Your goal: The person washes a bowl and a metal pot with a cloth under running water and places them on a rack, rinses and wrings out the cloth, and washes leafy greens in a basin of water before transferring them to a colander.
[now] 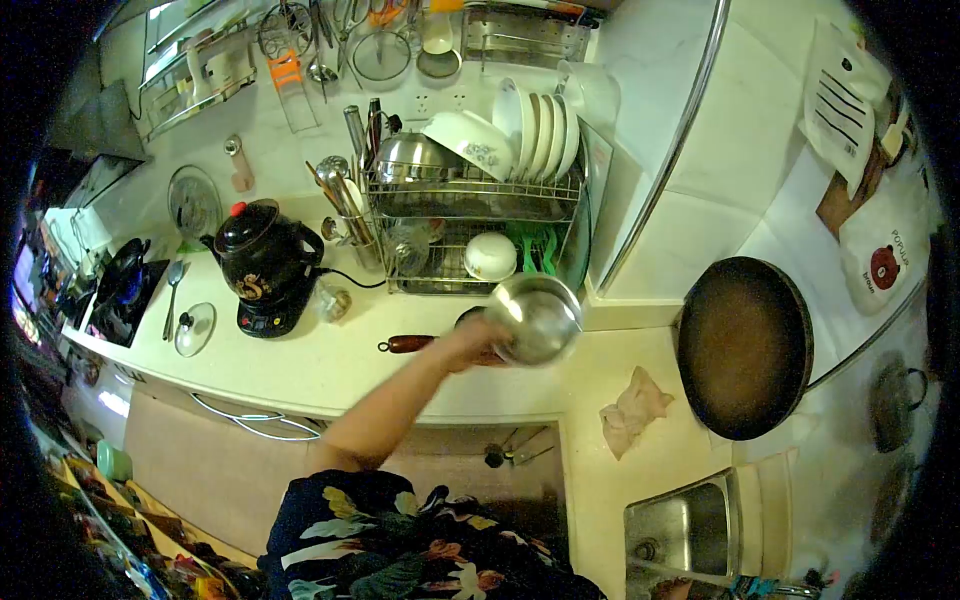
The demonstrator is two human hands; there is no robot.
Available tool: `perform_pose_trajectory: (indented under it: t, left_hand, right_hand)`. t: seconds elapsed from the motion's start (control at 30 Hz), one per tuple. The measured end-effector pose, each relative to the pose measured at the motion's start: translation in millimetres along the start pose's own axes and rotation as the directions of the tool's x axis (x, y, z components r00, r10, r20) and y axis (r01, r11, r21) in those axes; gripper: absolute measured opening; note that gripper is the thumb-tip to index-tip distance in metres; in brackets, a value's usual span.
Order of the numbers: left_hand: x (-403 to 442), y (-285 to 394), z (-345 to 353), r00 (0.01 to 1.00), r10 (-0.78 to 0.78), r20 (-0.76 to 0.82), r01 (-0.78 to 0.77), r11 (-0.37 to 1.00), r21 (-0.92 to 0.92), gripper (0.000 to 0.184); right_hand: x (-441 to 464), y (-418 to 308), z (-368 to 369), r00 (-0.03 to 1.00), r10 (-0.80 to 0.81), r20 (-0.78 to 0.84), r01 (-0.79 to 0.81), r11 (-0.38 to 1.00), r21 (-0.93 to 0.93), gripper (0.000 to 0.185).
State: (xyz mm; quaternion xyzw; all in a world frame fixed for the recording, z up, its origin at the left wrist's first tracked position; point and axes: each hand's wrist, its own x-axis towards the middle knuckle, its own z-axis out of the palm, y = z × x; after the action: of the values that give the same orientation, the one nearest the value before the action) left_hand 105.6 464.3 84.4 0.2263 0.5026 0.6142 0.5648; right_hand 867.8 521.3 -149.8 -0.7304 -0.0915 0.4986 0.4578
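Observation:
My left hand (474, 344) is closed on the edge of a shiny stainless steel bowl (538, 320), held above the counter in front of the dish rack. The bowl and hand are slightly blurred. Beside my wrist lies a reddish-brown handle (408, 344) with a hanging loop; the dark item it seems to belong to is mostly hidden behind my hand. A small skin-toned patch (674, 590) at the bottom edge by the sink looks like part of my right hand, but its fingers cannot be made out.
The two-tier dish rack (470, 200) holds bowls and plates. A black electric pot (258, 250) stands left of it, near a glass lid (195, 330). A crumpled cloth (636, 410) lies right, beside a large dark round pan (745, 348). The steel sink (690, 520) is lower right.

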Motion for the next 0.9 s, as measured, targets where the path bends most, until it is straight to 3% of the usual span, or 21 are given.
perform_pose_trajectory:
  t: [0.1,0.17,0.3,0.37,0.4,0.43,0.5,0.53,0.63,0.67,0.77,0.8,0.83,0.87,0.9]
  left_hand:
    - [-13,42,-39,0.966,0.043,-0.256,-0.069,0.994,-0.091,0.047]
    - [12,45,-88,0.948,0.061,-0.313,-0.135,0.966,-0.221,0.048]
    - [11,69,-95,0.877,0.210,-0.432,-0.243,0.970,-0.022,0.053]
    - [30,63,-108,0.835,0.287,-0.469,-0.251,0.958,0.139,0.059]
    - [31,66,-104,0.781,0.271,-0.562,-0.194,0.962,0.194,0.070]
    - [29,67,-101,0.775,0.270,-0.572,-0.211,0.963,0.169,0.073]
    - [20,66,-95,0.761,0.259,-0.595,-0.238,0.964,0.115,0.080]
    - [19,63,-88,0.652,0.312,-0.691,-0.289,0.945,0.153,0.074]
    - [36,60,-115,0.696,0.366,-0.618,-0.347,0.925,0.158,0.064]
    - [35,64,-111,0.684,0.423,-0.595,-0.370,0.903,0.217,0.056]
    - [43,76,-89,0.572,0.483,-0.663,-0.334,0.875,0.350,0.059]
    - [79,57,-114,0.244,0.766,-0.595,-0.188,0.640,0.745,0.071]
    - [69,65,-104,0.314,0.751,-0.581,-0.173,0.647,0.743,0.082]
    - [62,74,-90,0.393,0.731,-0.557,-0.163,0.652,0.741,0.094]
    - [94,64,-109,0.252,0.795,-0.552,0.220,0.508,0.832,0.112]
  right_hand:
    - [-26,-5,16,0.995,-0.030,0.098,0.019,0.993,0.116,0.045]
    - [-44,-7,27,0.981,-0.048,0.186,0.008,0.978,0.210,0.044]
    - [-53,-10,46,0.943,-0.057,0.327,-0.057,0.943,0.329,0.042]
    - [-46,-12,52,0.951,-0.067,0.302,-0.048,0.932,0.359,0.042]
    - [-39,-12,51,0.960,-0.069,0.270,-0.035,0.932,0.361,0.043]
    - [-32,-13,51,0.973,-0.084,0.215,0.011,0.947,0.320,0.043]
    - [26,1,22,0.991,-0.131,0.036,0.134,0.986,-0.103,0.054]
    - [38,4,14,0.983,-0.177,-0.045,0.154,0.935,-0.318,0.060]
    - [23,-1,-3,0.986,0.163,0.037,-0.165,0.986,0.038,0.068]
    - [12,0,1,0.993,0.100,0.056,-0.105,0.989,0.103,0.067]
    - [-36,0,26,0.992,-0.097,0.076,0.070,0.952,0.297,0.066]
    - [-63,1,37,0.985,-0.161,0.059,0.129,0.923,0.361,0.066]
    - [-91,2,48,0.973,-0.225,0.042,0.186,0.886,0.424,0.067]
    - [-87,2,46,0.964,-0.249,0.095,0.167,0.843,0.510,0.057]
    - [-80,5,46,0.942,-0.258,0.216,0.077,0.791,0.607,0.047]
